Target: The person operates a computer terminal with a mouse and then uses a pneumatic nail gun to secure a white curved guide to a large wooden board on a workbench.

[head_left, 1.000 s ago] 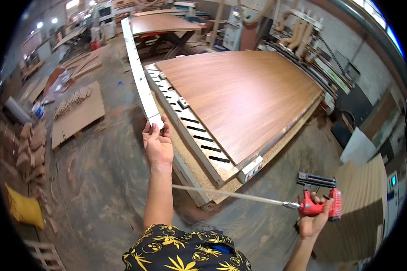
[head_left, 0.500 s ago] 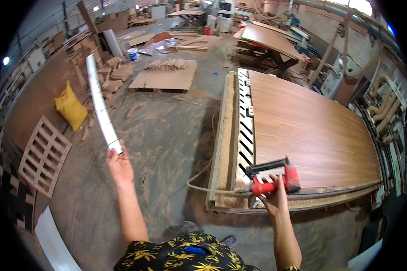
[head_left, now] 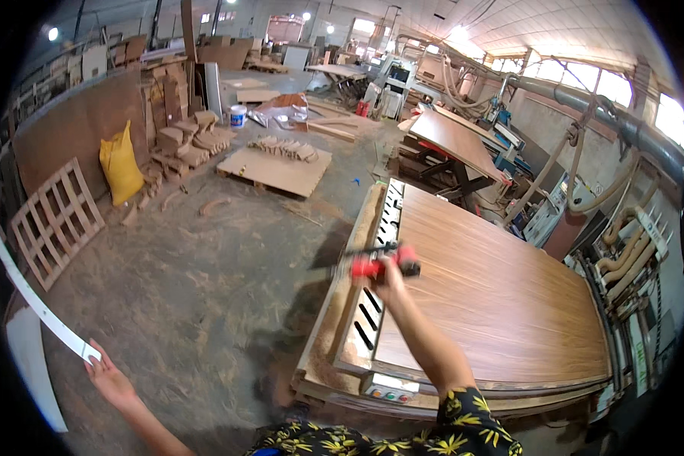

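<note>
Okay, wood-grain panel (head_left: 486,285) lies at right; white strip (head_left: 45,314) sticks out far left, left grip (head_left: 112,378) pinching its near end. Red nail gun (head_left: 367,267), probably, given motion blur, is clasped in right grip (head_left: 390,278) by panel's left edge. Step: apparently carrying; next move calls for minding the strip's free end.

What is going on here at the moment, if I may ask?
A person's left hand holds a long white strip by its end, out to the left. The right hand grips a red and black tool, blurred in the picture. A wood-grain panel lies on a platform at the right.
</note>
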Demonstrator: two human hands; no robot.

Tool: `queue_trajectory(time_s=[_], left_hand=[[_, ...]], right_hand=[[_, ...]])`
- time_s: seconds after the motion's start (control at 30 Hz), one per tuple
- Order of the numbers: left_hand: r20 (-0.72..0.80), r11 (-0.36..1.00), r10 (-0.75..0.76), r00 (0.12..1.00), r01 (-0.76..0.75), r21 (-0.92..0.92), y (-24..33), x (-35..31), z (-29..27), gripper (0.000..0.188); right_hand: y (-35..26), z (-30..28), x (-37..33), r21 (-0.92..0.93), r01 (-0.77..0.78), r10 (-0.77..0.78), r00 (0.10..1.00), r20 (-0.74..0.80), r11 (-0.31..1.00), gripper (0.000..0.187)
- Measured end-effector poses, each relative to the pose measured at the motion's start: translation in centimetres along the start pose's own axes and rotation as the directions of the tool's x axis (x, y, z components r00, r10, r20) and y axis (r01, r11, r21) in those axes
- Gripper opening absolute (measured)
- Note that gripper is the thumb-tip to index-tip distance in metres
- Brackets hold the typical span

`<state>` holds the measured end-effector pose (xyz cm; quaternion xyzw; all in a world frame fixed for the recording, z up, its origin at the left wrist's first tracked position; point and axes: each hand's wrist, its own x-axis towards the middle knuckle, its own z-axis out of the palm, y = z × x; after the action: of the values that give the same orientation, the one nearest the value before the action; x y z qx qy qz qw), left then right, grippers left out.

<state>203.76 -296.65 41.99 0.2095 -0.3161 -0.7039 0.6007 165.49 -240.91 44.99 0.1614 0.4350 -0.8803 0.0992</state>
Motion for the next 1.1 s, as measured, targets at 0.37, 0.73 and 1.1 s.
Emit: queue_trajectory(time_s=[0.37, 0.73, 1.1], left_hand=[[0.23, 0.251, 0.028, 0.973, -0.229, 0.94, -3.5, 0.4, -1.0, 0.056], [0.367, 0.87, -0.198, 0.909, -0.01, 0.494, -11.8, -2.8, 11.9, 0.039], [0.6, 0.461, -0.73, 0.326, 0.884, 0.081, -18.3, -33.6, 18.4, 0.025]], right_hand=[[-36.9, 6.7, -5.0, 0.813, 0.568, -0.99, 0.113, 0.082, 0.132, 0.041], [-38.4, -14.3, -18.8, 0.539, 0.813, -0.936, -0.023, -0.352, -0.222, 0.04], [-32.8, -40.6, -36.8, 0.058, 0.969, -0.865, -0.186, -0.466, -0.24, 0.046]])
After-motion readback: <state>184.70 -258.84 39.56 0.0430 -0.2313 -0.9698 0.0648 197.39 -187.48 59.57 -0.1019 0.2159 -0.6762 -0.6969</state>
